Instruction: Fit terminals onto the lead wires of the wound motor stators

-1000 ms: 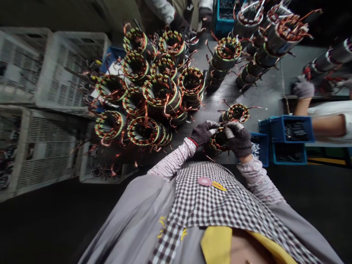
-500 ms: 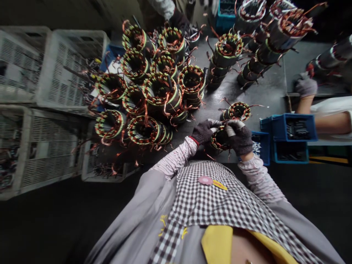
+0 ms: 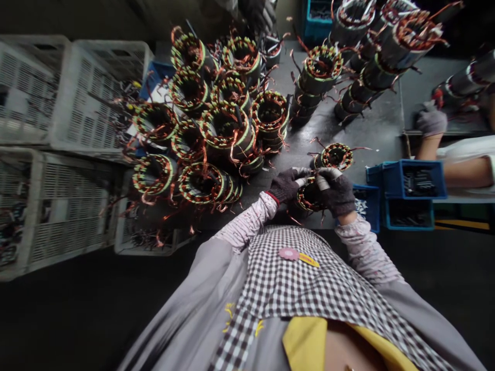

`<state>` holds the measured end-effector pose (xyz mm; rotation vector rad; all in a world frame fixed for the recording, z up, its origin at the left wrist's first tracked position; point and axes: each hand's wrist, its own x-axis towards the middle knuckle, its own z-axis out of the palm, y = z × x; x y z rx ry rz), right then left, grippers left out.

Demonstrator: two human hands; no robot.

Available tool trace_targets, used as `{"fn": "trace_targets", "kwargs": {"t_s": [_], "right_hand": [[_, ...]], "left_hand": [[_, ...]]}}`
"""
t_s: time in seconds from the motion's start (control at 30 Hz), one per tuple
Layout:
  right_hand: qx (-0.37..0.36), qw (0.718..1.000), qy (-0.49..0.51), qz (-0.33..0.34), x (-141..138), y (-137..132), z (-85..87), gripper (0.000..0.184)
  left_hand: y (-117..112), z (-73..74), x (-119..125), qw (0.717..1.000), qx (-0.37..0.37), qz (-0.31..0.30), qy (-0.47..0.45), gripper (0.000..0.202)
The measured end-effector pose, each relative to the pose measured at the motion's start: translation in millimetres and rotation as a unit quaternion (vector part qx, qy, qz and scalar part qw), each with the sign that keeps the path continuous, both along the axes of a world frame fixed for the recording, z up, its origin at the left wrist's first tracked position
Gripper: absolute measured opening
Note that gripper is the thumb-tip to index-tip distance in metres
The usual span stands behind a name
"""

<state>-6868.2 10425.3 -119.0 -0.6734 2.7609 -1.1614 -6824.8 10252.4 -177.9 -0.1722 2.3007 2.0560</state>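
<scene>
A motor stator [image 3: 305, 201] with copper windings stands at the table's front edge, partly covered by my hands. My left hand [image 3: 286, 184], in a dark glove with pale-wrapped fingertips, is closed at its far left rim. From the other side my right hand [image 3: 336, 191], gloved and wrapped the same way, pinches close to the left fingertips. A bit of copper wire [image 3: 313, 175] shows between the fingers; its ends are hidden. Just beyond my hands stands another stator [image 3: 337, 156], its wire leads spread sideways.
Stacked stators [image 3: 224, 126] crowd the table's left side, and more stacks [image 3: 365, 85] stand at the back right. Blue bins [image 3: 412, 180] sit to the right, near a co-worker's gloved hand [image 3: 432, 119]. White crates [image 3: 102, 98] line the left. Another gloved hand [image 3: 260, 15] is at the far side.
My hands stay almost where they were, with only slight finger movement. The far co-worker's hand has shifted up and back from the stators.
</scene>
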Motion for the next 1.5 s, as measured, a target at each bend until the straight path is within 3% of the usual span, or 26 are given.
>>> {"fn": "trace_targets", "kwargs": {"t_s": [0.3, 0.4, 0.53, 0.67, 0.83, 1.0, 1.13, 1.2, 1.23, 1.3, 1.37, 1.43, 1.5], "right_hand": [[0.082, 0.993, -0.039, 0.069, -10.6, -5.9, -4.6, 0.026], [0.117, 0.991, -0.022, 0.06, -6.3, -6.6, -2.6, 0.027], [0.224, 0.974, 0.02, 0.033, 7.5, -14.6, 0.2, 0.028], [0.291, 0.955, 0.053, -0.013, 25.5, -27.0, -2.6, 0.028], [0.24, 0.97, 0.031, 0.02, 40.0, -30.8, -11.9, 0.032], [0.12, 0.992, 0.032, 0.033, 40.3, -11.0, -10.0, 0.033], [0.057, 0.987, 0.069, -0.132, 32.0, 32.8, 10.6, 0.042], [0.063, 0.981, 0.038, -0.179, 28.1, 52.9, 16.6, 0.039], [0.074, 0.983, 0.009, -0.166, 27.1, 60.4, 16.7, 0.037], [0.083, 0.988, -0.045, -0.121, 28.1, 71.6, 10.8, 0.035], [0.045, 0.985, -0.088, -0.145, 33.2, 84.3, -1.1, 0.036], [-0.02, 0.963, -0.138, -0.232, 40.5, 106.5, -15.7, 0.037], [-0.051, 0.929, -0.17, -0.324, 46.9, 142.0, -28.6, 0.031]], "left_hand": [[-2.0, 8.6, 8.9, 0.996, 0.015, 0.064, -0.063, 0.035], [-2.4, 7.4, 10.3, 0.996, 0.023, 0.066, -0.061, 0.035], [-1.3, 6.6, 9.2, 0.997, 0.03, 0.046, -0.045, 0.032], [-2.6, 6.1, 8.2, 1.0, -0.006, 0.025, -0.016, 0.036], [-3.8, 1.0, 5.4, 0.999, -0.031, 0.02, -0.006, 0.036], [-0.9, -2.6, 2.0, 0.998, 0.004, 0.048, -0.038, 0.032], [3.7, 4.7, -7.5, 0.997, 0.021, 0.02, -0.078, 0.017], [4.5, 14.6, -11.3, 0.995, -0.042, 0.003, -0.095, 0.012], [4.1, 21.5, -10.9, 0.991, -0.092, 0.0, -0.096, 0.013], [2.8, 38.9, -3.0, 0.976, -0.211, -0.001, -0.062, 0.02], [3.5, 58.2, 14.3, 0.95, -0.312, -0.019, 0.011, 0.032], [7.5, 73.7, 35.9, 0.926, -0.356, -0.096, 0.078, 0.042], [13.5, 80.9, 52.8, 0.897, -0.371, -0.22, 0.095, 0.049]]}}
